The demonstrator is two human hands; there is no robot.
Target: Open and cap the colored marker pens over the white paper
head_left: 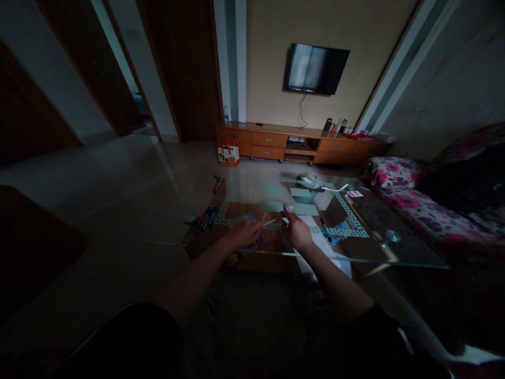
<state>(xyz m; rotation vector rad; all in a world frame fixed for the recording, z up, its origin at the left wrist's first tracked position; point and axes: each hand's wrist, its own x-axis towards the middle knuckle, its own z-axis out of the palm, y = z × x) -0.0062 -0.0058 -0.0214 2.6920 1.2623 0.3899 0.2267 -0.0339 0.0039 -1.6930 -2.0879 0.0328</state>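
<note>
Near the middle of the frame, the left hand (245, 234) grips a thin white stick (269, 223) between thumb and fingers, its free end pointing toward the right hand (299, 231). The stick is too small and dim to identify further; its near end is hidden by the fingers. The right hand is just beside it, fingers curled, with a pale patch at the fingertips — whether it grasps anything, I cannot tell.

Both hands are over the glass coffee table (398, 264), in the lower centre of the frame. White paper (315, 239) shows by the right forearm, which covers part of it. Left of centre lies a cluster of pens (205, 218), too dark to count; right of centre, a blue pen (325, 230) lies near the paper. The clear plastic by the left hand is blurred and partly covered.

At the right edge, the floral sofa (418, 202) is cut off and sinks into shadow — as do both dark sleeves at the bottom.
</note>
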